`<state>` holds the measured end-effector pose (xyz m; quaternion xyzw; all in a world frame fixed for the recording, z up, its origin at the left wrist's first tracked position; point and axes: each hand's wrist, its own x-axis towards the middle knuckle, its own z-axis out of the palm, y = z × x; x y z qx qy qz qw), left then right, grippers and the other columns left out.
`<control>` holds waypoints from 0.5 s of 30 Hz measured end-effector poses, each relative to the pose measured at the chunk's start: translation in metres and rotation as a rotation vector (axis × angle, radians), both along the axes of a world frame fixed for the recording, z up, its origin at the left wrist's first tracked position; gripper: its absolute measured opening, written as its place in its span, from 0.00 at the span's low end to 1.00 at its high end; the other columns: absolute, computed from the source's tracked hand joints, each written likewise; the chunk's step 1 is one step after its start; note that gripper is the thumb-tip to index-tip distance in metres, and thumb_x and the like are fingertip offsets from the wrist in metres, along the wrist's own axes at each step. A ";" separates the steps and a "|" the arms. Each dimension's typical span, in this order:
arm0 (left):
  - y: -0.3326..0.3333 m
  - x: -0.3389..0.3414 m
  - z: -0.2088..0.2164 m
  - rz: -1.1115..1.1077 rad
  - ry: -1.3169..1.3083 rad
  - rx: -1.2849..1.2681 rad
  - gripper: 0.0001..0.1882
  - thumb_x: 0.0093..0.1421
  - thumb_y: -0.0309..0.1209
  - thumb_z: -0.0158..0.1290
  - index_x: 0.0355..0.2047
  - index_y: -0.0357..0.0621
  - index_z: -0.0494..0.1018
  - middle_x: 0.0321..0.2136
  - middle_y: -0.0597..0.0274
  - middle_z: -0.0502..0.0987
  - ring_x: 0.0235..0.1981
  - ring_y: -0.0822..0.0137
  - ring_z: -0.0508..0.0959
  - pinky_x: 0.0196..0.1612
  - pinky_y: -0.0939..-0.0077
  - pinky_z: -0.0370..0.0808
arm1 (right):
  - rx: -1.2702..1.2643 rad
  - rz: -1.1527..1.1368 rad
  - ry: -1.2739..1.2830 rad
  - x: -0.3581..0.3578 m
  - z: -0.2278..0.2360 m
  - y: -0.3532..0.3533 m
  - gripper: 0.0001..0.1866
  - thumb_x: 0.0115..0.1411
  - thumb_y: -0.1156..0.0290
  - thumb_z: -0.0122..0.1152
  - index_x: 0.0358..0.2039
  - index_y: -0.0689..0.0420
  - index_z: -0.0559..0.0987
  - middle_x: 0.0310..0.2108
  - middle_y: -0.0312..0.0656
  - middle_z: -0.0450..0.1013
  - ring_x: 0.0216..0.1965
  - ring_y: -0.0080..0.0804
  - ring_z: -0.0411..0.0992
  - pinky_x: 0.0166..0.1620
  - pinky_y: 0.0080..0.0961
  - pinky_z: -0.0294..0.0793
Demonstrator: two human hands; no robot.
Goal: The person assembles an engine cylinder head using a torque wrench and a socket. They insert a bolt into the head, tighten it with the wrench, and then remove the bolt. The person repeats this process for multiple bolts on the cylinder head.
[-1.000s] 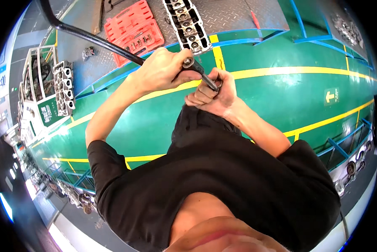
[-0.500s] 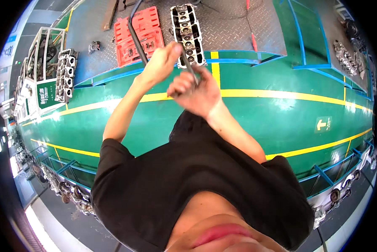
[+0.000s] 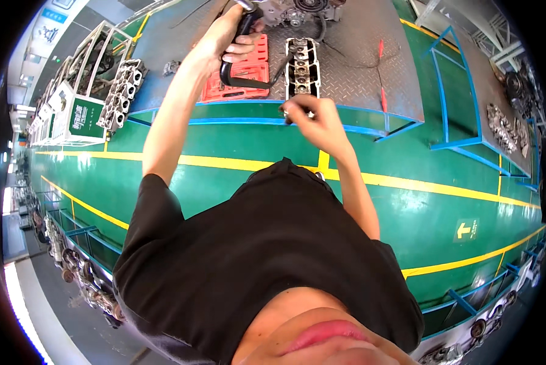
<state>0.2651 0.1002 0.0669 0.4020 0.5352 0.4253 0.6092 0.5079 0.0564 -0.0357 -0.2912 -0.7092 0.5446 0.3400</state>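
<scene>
My left hand [image 3: 227,42] is raised over the workbench, its fingers wrapped round a black C-shaped valve spring compressor [image 3: 248,83]. A shiny metal end sticks out above that hand. The tool's bent bar passes in front of the red case and reaches the side of a cylinder head [image 3: 303,70]; whether it touches cannot be made out. At the near end of the cylinder head is my right hand [image 3: 315,125], closed, thumb and fingers curled together. Something small and dark shows at its fingertips, too unclear to name. This hand covers the head's near end.
The open red tool case [image 3: 262,52] lies on the blue-framed metal workbench [image 3: 370,67]. An engine [image 3: 306,12] stands at the back. A small metal part [image 3: 171,67] lies left of the case. Another cylinder head [image 3: 122,97] sits at left; metal parts [image 3: 504,128] lie on the right bench.
My left hand has moved up and away over the bench with the compressor. My right hand has come off the tool toward the cylinder head. The view has shifted, showing more bench.
</scene>
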 end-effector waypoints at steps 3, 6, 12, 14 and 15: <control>-0.008 0.017 0.027 -0.173 0.206 -0.022 0.30 0.70 0.58 0.38 0.32 0.42 0.69 0.14 0.77 0.57 0.08 0.84 0.54 0.08 0.86 0.47 | 0.158 -0.354 0.255 -0.006 -0.010 0.012 0.11 0.61 0.71 0.61 0.41 0.64 0.78 0.31 0.43 0.76 0.34 0.28 0.73 0.39 0.29 0.73; -0.007 0.031 0.028 -0.295 0.565 0.185 0.27 0.67 0.60 0.44 0.37 0.46 0.73 0.16 0.75 0.65 0.12 0.85 0.58 0.12 0.88 0.52 | 0.458 -0.541 0.311 -0.024 -0.004 0.027 0.34 0.58 0.73 0.65 0.62 0.64 0.60 0.58 0.52 0.64 0.56 0.40 0.66 0.58 0.34 0.67; 0.002 0.067 0.019 -0.388 0.541 0.415 0.23 0.68 0.38 0.49 0.59 0.38 0.69 0.29 0.69 0.76 0.29 0.78 0.74 0.30 0.86 0.71 | -0.078 -0.017 0.740 -0.039 -0.013 0.017 0.43 0.66 0.61 0.61 0.71 0.62 0.47 0.60 0.51 0.65 0.62 0.36 0.63 0.66 0.35 0.58; -0.010 0.093 0.031 -0.473 0.596 0.417 0.22 0.67 0.37 0.51 0.56 0.35 0.69 0.35 0.63 0.78 0.35 0.76 0.75 0.36 0.82 0.74 | -0.086 -0.111 0.889 -0.054 -0.001 0.015 0.45 0.68 0.42 0.49 0.72 0.58 0.45 0.70 0.47 0.51 0.70 0.38 0.55 0.70 0.37 0.54; -0.007 0.099 0.019 -0.454 0.582 0.576 0.21 0.66 0.37 0.52 0.53 0.33 0.71 0.39 0.59 0.79 0.40 0.73 0.76 0.43 0.79 0.73 | -0.116 -0.100 0.960 -0.052 -0.001 0.018 0.44 0.69 0.42 0.46 0.72 0.57 0.43 0.70 0.47 0.51 0.68 0.37 0.57 0.68 0.36 0.58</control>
